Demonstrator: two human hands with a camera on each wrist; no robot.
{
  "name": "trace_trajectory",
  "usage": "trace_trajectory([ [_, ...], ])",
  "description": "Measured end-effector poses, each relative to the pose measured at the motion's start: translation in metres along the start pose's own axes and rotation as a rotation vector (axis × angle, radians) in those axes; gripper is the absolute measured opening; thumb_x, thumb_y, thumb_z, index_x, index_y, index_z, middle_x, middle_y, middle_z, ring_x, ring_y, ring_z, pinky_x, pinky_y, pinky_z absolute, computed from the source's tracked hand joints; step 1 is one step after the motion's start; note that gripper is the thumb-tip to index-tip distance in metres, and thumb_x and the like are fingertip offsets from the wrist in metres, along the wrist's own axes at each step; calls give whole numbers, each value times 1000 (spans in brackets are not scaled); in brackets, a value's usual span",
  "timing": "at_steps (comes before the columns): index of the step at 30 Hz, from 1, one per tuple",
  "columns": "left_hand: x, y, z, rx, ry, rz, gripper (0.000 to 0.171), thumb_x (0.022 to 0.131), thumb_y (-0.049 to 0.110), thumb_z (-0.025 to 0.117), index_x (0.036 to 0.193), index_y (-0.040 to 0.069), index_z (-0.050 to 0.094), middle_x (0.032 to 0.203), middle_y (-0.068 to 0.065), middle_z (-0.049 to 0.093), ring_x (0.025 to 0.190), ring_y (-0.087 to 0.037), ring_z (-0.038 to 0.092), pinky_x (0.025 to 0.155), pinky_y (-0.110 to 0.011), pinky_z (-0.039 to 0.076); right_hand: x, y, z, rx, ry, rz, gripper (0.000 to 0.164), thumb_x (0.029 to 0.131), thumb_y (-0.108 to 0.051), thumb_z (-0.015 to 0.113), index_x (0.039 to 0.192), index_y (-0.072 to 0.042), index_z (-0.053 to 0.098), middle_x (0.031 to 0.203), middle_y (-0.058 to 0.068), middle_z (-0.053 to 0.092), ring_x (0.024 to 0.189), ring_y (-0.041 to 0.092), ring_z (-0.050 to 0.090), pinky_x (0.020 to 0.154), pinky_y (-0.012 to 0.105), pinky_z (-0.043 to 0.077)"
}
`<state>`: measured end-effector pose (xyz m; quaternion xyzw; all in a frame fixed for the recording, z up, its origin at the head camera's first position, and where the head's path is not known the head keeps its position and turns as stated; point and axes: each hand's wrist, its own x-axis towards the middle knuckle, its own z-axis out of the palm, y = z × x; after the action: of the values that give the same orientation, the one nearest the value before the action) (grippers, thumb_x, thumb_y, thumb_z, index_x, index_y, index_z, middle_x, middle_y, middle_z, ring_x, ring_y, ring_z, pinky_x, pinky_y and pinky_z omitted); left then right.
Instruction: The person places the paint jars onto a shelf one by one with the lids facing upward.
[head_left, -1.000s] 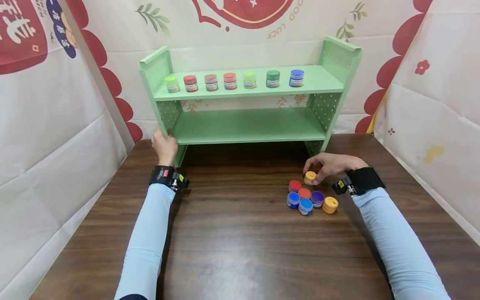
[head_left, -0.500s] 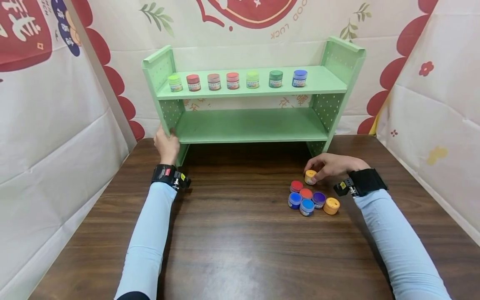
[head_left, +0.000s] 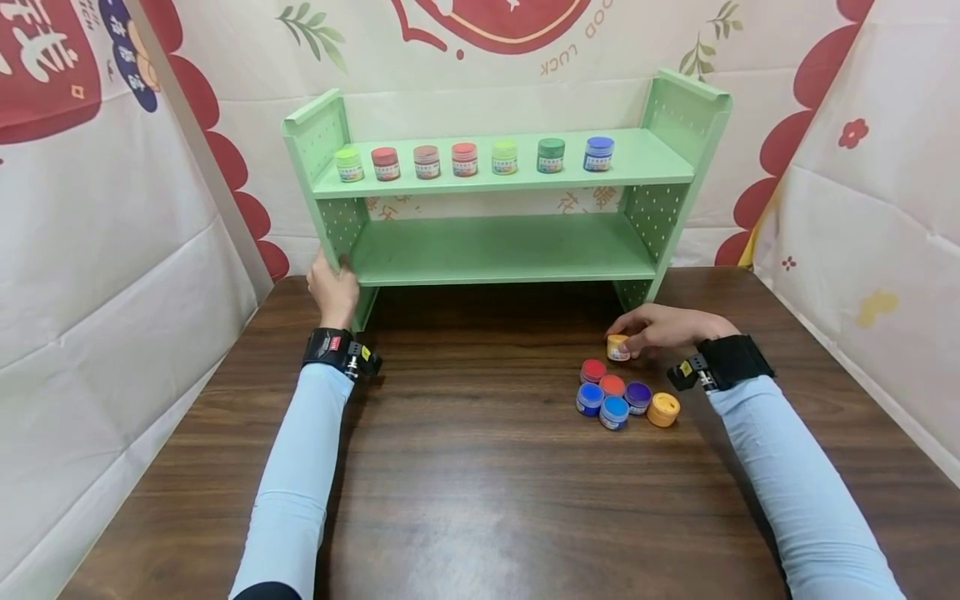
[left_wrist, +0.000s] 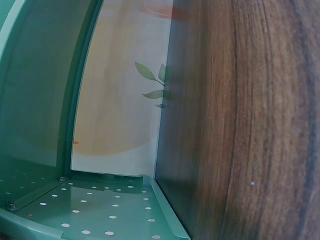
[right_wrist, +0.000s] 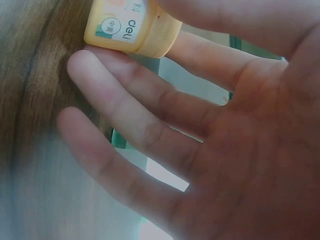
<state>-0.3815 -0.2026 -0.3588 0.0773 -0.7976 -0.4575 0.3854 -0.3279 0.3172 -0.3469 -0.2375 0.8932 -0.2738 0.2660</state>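
Note:
A green two-tier shelf (head_left: 502,248) stands at the back of the table. My left hand (head_left: 333,292) grips the lower front edge of its left side panel; the left wrist view shows only the perforated panel (left_wrist: 100,210) and tabletop, no fingers. My right hand (head_left: 667,327) pinches a small yellow-orange paint jar (head_left: 618,348) between thumb and fingers. In the right wrist view that jar (right_wrist: 132,27) shows its label, while the other fingers extend past it. Close in front sit a red jar (head_left: 593,371), a purple jar (head_left: 637,397) and another yellow-orange jar (head_left: 663,409).
Beside those jars are an orange-red jar (head_left: 612,385), a dark blue jar (head_left: 589,398) and a lighter blue jar (head_left: 613,412). Several more jars line the upper tier, from a lime green jar (head_left: 349,164) to a blue jar (head_left: 598,154). Printed cloth (head_left: 495,108) hangs behind.
The yellow-orange jar in my right hand has risen slightly and tilted, its label now facing more forward. My left hand keeps its grip on the shelf.

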Motion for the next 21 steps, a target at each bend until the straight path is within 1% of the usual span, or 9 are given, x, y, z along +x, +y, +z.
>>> trace_trajectory([
  [3,0,0,0,-1,0,-3,30,97,7,57,124,7,69,133,-14,70,129,-40,62,109,-57,44,0,0,0,6,32,-12,42,101,-10,60,139,8,56,111,15,69,92,22,64,77,35,57],
  [6,0,1,1,2,-2,-6,28,97,8,57,123,7,69,133,-14,70,129,-40,62,110,-57,44,1,1,0,1,88,-35,42,102,-10,60,139,9,55,112,17,69,89,22,68,77,33,59],
  [12,0,1,0,-3,-6,-8,28,97,8,58,123,8,69,133,-13,70,130,-41,62,110,-57,44,-2,-4,-1,-21,191,-67,41,103,-11,60,139,6,56,115,16,68,87,19,65,78,28,58],
  [14,0,1,-1,-5,-7,-9,28,97,8,57,123,8,69,133,-13,70,129,-41,62,110,-57,44,-4,-7,-2,-48,235,-81,40,102,-12,62,138,4,58,115,15,69,88,19,65,77,27,56],
  [17,-1,1,-1,-10,-6,-9,29,98,8,57,124,8,69,134,-13,70,129,-41,62,110,-57,44,-8,-12,-5,-116,320,-91,37,100,-13,66,134,-1,63,115,13,71,90,19,63,77,27,54],
  [21,0,1,0,-10,-7,-5,28,98,8,57,124,7,69,134,-14,70,129,-40,62,110,-57,44,-13,-19,-10,-207,441,-102,35,96,-15,70,130,-5,67,105,10,72,87,19,60,72,28,49],
])
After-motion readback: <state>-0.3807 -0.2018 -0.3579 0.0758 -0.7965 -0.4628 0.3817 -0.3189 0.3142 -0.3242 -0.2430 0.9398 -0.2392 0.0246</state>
